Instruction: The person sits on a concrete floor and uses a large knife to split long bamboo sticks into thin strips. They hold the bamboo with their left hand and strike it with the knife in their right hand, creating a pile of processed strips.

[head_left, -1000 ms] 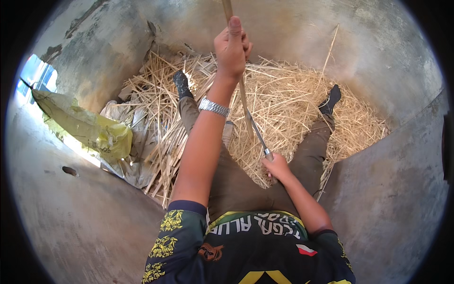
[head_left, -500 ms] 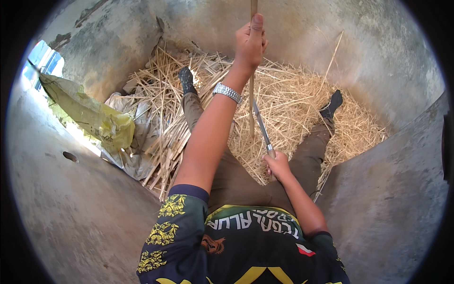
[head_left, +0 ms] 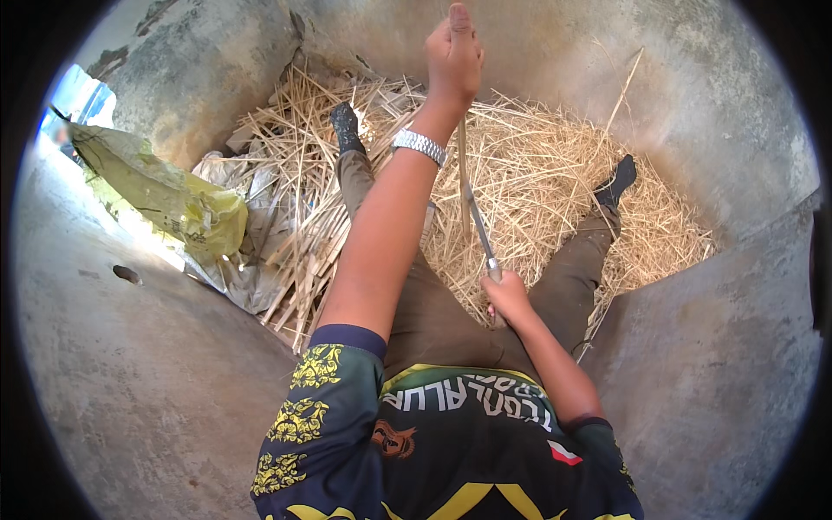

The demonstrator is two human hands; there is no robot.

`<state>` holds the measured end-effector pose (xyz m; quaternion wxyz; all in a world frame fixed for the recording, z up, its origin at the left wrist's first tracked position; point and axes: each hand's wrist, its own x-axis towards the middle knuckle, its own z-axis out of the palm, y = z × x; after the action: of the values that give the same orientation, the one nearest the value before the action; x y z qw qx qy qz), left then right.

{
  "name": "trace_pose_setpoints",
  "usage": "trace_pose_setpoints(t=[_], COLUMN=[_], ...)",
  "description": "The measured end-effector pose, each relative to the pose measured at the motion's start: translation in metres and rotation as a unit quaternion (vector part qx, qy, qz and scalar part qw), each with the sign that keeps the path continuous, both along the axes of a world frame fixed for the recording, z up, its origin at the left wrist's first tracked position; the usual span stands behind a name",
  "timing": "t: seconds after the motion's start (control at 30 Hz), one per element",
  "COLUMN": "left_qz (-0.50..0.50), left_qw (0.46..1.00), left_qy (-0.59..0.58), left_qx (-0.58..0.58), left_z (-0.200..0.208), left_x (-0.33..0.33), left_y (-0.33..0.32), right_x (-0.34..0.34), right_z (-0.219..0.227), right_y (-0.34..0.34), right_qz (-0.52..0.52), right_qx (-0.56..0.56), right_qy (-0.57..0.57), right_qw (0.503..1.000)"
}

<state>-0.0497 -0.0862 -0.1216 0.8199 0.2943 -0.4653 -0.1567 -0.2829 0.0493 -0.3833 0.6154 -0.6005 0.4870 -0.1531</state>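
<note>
My left hand (head_left: 454, 62), with a silver watch on its wrist, is raised at the top of the view and closed round a thin bamboo strip (head_left: 463, 156). The strip hangs down below the fist; its upper end is out of sight. Low between my legs, my right hand (head_left: 510, 296) is wrapped round the handle of a long narrow knife (head_left: 482, 232). The blade points up and away, its tip end lying against the strip.
Pale shavings (head_left: 537, 165) cover the floor around my outstretched legs. Split strips (head_left: 299, 234) lie heaped at the left beside a torn yellow sack (head_left: 195, 208). Curved concrete walls (head_left: 676, 78) enclose me, and the left one has a small hole (head_left: 127, 275).
My left hand has risen a little toward the top edge with the strip. The knife's blade has tilted slightly left and now meets the strip.
</note>
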Motion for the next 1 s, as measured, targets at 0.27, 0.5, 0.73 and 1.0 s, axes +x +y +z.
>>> trace_pose_setpoints(t=[0.27,0.5,0.73,1.0], left_qz=[-0.018,-0.078,-0.095,-0.017], left_qw=[1.000,0.993,0.993,0.999], left_qy=[-0.010,0.025,-0.043,-0.042], left_qx=[0.022,0.081,0.062,0.005], left_z=[0.003,0.063,0.004,-0.008], left_x=[0.022,0.041,0.019,0.009], left_y=[0.025,0.042,0.053,0.014], right_x=[0.002,0.001,0.018,0.014], right_z=[-0.002,-0.001,-0.017,0.013], right_y=[-0.007,-0.015,-0.020,-0.028], right_qz=[-0.003,-0.003,-0.043,-0.135], right_qx=[0.011,0.091,0.109,-0.140], right_qy=[0.013,-0.107,-0.090,-0.082], right_qw=[1.000,0.990,0.989,0.977])
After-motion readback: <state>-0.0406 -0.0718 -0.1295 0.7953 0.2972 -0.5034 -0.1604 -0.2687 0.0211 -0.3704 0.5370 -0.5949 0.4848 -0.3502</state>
